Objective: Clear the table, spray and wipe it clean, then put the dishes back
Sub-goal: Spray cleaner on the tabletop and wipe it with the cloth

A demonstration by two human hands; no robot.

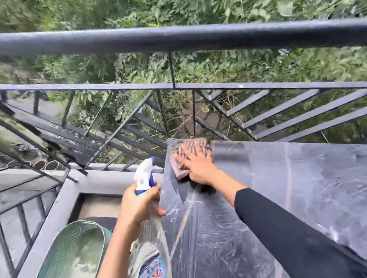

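Observation:
The dark table top (291,196) is wet and streaked with foam. My right hand (198,167) lies flat, fingers spread, pressing a reddish patterned cloth (200,145) onto the table's far left corner. My left hand (137,205) grips the neck of a clear spray bottle (151,245) with a white and blue trigger head (145,174), held just off the table's left edge. The bottle's lower part carries a colourful label. No dishes are in view.
A black metal railing (171,39) runs along the balcony just beyond the table, with green foliage below. A green mesh basket (74,261) sits low at the left beside the table. A grey ledge (43,224) borders the floor.

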